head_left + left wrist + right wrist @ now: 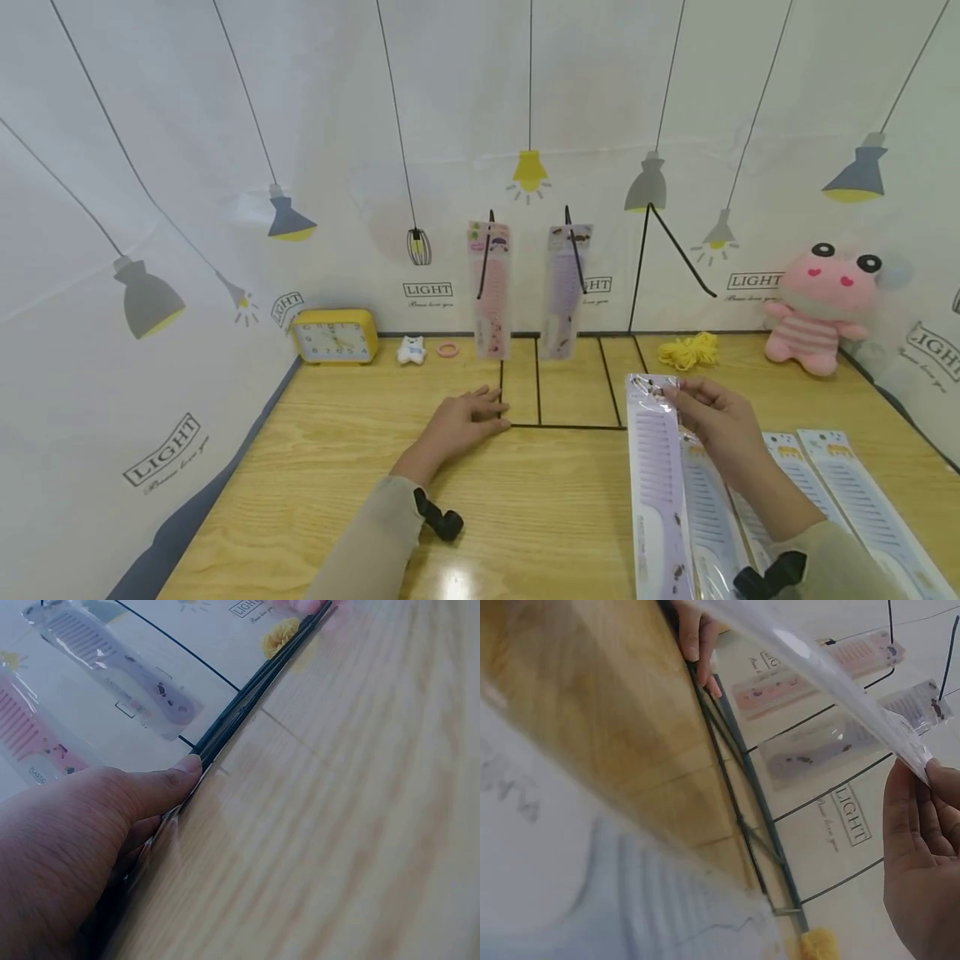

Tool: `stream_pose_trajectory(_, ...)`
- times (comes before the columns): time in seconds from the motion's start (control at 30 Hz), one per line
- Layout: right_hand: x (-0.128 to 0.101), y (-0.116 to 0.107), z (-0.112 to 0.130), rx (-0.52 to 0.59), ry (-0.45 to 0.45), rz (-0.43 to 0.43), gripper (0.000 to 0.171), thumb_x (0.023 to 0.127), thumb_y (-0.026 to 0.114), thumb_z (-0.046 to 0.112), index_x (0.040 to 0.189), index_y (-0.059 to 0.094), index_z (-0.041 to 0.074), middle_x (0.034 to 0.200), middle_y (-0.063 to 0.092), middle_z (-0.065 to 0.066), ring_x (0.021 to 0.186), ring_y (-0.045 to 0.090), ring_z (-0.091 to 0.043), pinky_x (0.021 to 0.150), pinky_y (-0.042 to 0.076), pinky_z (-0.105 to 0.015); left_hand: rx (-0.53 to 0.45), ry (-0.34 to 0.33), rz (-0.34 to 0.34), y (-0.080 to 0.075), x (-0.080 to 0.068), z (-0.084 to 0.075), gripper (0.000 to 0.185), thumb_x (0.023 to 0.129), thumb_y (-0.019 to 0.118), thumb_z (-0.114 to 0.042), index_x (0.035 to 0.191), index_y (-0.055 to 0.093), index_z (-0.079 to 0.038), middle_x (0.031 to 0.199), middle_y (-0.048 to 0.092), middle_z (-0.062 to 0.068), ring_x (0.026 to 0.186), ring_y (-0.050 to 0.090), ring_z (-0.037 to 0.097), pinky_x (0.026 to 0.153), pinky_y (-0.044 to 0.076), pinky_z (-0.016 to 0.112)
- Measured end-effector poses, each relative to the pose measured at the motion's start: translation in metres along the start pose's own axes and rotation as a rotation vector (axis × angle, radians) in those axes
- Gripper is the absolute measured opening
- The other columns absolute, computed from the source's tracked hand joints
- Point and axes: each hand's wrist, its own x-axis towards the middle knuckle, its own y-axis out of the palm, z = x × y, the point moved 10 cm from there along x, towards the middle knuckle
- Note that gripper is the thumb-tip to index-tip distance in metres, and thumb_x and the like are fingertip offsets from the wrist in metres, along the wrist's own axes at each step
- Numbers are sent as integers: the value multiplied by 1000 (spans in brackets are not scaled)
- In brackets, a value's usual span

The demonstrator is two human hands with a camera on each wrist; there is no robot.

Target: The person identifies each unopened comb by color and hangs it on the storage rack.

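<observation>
- While resting flat, fingers relaxed, on the wooden table: left hand, thumb touching the black wire rack base, clearest from the left wrist.
- Pinching the packaged purple comb by its top edge: right hand.

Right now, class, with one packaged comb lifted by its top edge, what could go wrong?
1. The right hand only pinches the purple packaged comb at its top edge; the slick wrapper might slip.
2. Its lower end overlaps the other packaged combs, so lifting may drag them.
3. The left hand steadies the black wire rack; letting go could let it shift.
</observation>
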Motion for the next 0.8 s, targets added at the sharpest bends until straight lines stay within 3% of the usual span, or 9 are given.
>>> stream_pose_trajectory(0.4,14,49,78,22,-178,57,10,98,64,4,108,67,4,96,70,3,88,65,-8,78,56,-20,5,7,-2,-1,0,-1,42,93,68,-51,130,70,-29,149,49,-12,146,32,11,122,24,46)
stream_pose_trajectory(0.8,27,92,117,2,-297,106,10,97,66,2,106,67,-2,95,72,-1,87,67,-10,77,58,-23,15,10,5,-1,0,-2,45,93,67,-52,131,69,-28,150,48,-9,147,32,13,122,23,45)
